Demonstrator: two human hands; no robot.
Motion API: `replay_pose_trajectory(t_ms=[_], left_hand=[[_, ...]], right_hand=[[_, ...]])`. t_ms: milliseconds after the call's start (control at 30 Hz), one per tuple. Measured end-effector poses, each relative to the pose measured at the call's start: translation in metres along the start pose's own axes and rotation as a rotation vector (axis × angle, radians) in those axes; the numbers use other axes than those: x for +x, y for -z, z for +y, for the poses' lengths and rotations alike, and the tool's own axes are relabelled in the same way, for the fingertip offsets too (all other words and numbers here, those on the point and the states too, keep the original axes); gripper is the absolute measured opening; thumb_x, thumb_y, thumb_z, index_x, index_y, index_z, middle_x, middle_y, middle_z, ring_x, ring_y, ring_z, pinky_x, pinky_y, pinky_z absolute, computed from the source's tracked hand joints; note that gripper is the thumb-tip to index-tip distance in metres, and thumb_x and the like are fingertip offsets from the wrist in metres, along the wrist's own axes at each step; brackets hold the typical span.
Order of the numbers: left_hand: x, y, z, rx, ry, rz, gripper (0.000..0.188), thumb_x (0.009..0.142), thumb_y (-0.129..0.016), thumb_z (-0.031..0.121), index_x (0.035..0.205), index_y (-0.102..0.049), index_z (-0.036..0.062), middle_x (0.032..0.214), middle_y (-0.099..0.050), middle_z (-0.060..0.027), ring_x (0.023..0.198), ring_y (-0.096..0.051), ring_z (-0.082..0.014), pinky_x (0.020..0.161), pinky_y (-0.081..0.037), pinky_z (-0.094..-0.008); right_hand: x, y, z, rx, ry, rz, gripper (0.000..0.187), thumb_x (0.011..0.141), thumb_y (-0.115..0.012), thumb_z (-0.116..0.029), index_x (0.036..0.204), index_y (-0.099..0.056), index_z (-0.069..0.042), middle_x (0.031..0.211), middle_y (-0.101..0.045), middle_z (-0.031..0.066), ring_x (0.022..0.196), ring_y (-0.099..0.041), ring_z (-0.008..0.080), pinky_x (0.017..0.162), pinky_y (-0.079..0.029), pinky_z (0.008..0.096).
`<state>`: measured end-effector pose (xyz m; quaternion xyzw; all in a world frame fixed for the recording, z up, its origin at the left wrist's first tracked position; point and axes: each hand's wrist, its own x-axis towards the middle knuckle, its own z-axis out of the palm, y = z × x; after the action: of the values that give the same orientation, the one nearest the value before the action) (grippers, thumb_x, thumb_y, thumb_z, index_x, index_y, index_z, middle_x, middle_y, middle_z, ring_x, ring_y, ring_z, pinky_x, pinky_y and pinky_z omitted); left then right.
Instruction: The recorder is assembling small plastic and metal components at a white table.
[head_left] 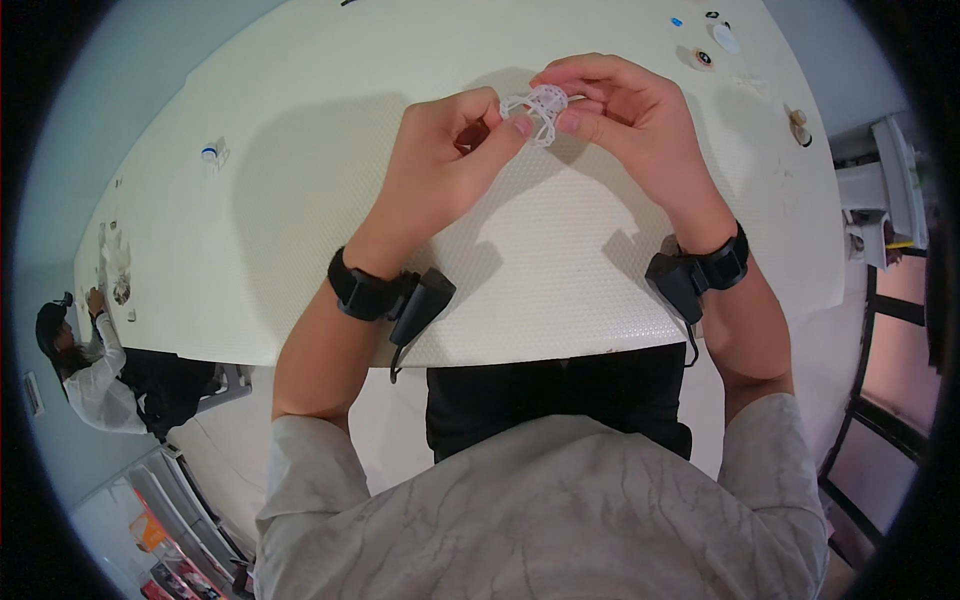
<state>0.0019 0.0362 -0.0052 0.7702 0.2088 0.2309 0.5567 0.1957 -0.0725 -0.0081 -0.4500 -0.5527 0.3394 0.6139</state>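
Note:
A small white openwork piece (546, 102), like a lattice of beads or thin loops, is held above the table between my two hands. My left hand (447, 145) pinches its left side with thumb and bent forefinger. On the other side, my right hand (638, 118) grips it between thumb and fingertips, the fingers curved over its far edge. My fingers cover part of the piece, so its full shape is hidden. A black strap with a dark block sits on each wrist.
The white textured table (540, 290) spans the view. A small white item with a blue band (209, 153) lies left; a round reel (703, 58), a white oval dish (725, 39) and a brownish object (798, 120) lie right. Another person (100, 370) sits at the far left by clear plastic (117, 265).

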Motion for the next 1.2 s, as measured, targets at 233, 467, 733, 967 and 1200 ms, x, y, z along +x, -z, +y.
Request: replay_pose_trajectory(t_ms=[233,467,733,967,1200], left_hand=[[0.000,0.004,0.002,0.229,-0.069,0.071,0.025,0.096,-0.066,0.018,0.078,-0.059,0.0027,0.065,-0.051,0.0047,0.060,-0.040,-0.0031,0.054,-0.030,-0.0225],[0.000,-0.002,0.010,0.045,-0.261,0.124,0.012,0.093,-0.070,0.012,0.090,-0.063,0.0032,0.084,-0.059,0.0017,0.073,-0.052,-0.0042,0.057,-0.039,-0.0193],[-0.003,-0.001,0.005,0.149,-0.449,0.210,0.032,0.087,-0.070,-0.005,0.118,-0.067,0.0002,0.106,-0.061,-0.0062,0.086,-0.060,-0.0097,0.066,-0.051,-0.0220],[-0.005,0.000,0.008,0.046,-0.464,0.183,0.028,0.086,-0.067,-0.010,0.113,-0.067,-0.0050,0.109,-0.062,-0.0107,0.092,-0.060,-0.0146,0.076,-0.053,-0.0247],[-0.001,0.001,0.005,0.150,-0.648,0.324,0.027,0.078,-0.080,0.000,0.104,-0.076,0.0069,0.095,-0.070,-0.0048,0.069,-0.061,-0.0083,0.049,-0.044,-0.0193]], right_hand=[[0.000,-0.002,-0.004,0.010,-0.058,-0.038,0.030,0.090,-0.070,0.002,0.120,-0.068,0.001,0.112,-0.071,0.0092,0.105,-0.067,0.0144,0.094,-0.053,0.0267],[0.001,0.004,0.005,0.355,-0.184,0.053,0.035,0.095,-0.064,0.000,0.130,-0.060,0.001,0.120,-0.068,0.0106,0.109,-0.066,0.0169,0.099,-0.054,0.0308],[-0.007,-0.006,-0.007,0.110,-0.179,0.072,0.042,0.089,-0.069,0.006,0.129,-0.060,0.001,0.111,-0.071,0.0088,0.100,-0.068,0.0134,0.090,-0.056,0.0262],[-0.008,-0.005,-0.011,0.103,-0.069,0.086,0.039,0.088,-0.069,0.007,0.126,-0.062,0.002,0.112,-0.071,0.0099,0.099,-0.069,0.0132,0.088,-0.057,0.0258],[-0.007,-0.009,-0.015,0.089,-0.024,0.008,0.036,0.090,-0.064,0.009,0.125,-0.059,0.001,0.118,-0.070,0.0138,0.109,-0.068,0.0165,0.094,-0.055,0.0292]])
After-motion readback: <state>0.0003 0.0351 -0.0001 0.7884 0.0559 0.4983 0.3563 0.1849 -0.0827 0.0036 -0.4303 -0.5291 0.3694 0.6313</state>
